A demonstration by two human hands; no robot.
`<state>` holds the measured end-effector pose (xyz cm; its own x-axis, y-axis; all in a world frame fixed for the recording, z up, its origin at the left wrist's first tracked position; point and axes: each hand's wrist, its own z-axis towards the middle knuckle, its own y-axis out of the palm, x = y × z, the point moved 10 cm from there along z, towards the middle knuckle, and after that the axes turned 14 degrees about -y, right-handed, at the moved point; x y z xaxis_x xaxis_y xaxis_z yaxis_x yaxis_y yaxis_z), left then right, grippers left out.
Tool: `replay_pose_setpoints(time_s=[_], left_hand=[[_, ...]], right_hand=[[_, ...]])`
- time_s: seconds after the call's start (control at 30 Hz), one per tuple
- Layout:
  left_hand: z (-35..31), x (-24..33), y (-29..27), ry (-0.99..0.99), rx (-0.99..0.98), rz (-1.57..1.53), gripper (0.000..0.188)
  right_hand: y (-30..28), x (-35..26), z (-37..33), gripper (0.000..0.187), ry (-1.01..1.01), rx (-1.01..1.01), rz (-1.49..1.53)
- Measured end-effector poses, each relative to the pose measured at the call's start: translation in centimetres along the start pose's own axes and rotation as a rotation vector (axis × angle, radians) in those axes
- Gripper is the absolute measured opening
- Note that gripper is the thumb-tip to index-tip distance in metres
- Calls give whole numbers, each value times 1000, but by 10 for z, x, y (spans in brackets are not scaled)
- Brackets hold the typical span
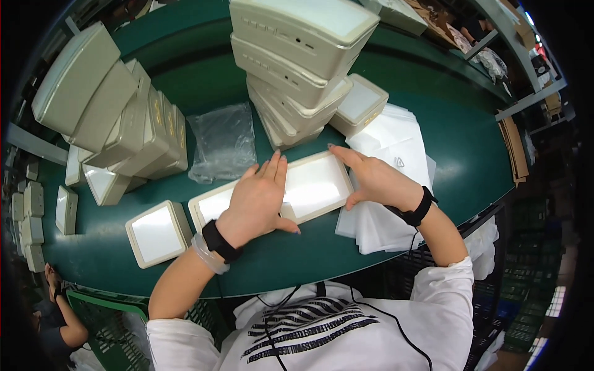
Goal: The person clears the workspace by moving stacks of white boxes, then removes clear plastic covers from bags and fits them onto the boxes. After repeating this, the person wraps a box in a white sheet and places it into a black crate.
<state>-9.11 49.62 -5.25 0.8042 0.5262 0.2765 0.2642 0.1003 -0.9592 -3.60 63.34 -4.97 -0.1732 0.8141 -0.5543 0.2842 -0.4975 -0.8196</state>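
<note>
Two cream boxes with white tops lie end to end on the green table before me: a left box and a right box. My left hand lies across where they meet, fingers stretched out and thumb apart, hiding part of both. At the outer end of the right box, my right hand rests with thumb and fingers spread along its edge. Under and beside that hand is a fanned pile of white translucent bags. Another cream box sits just left of the pair.
Tall stacks of similar boxes rise at the far middle and far left. Between them lies a clear plastic bag. A single box stands behind the white bags. Another person's arm shows at lower left, near a green crate.
</note>
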Motion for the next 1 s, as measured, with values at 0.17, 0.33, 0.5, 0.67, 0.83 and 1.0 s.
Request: replay_pose_setpoints(time_s=[0.17,0.33,0.5,0.67,0.83,1.0], left_hand=[[3,-1,-2,-35,-64,-22,120],[-11,-5,-13,-37,65,10,109],[-72,-2,-50,-70,188,-540,91],[-147,15,-41,-244,-707,-1512,73],[-223,13,-59,-351,-636,-1603,71],[-275,-3,-28,-660,-386,-1860,57]], right_hand=[[2,-10,7,103,-82,-49,-70],[14,-35,24,99,-376,10,-23],[-38,-86,-29,97,-401,111,-11],[-54,-194,-37,91,-673,33,-7],[-10,-247,-6,81,-803,-108,78],[27,-287,8,81,-981,-349,146]])
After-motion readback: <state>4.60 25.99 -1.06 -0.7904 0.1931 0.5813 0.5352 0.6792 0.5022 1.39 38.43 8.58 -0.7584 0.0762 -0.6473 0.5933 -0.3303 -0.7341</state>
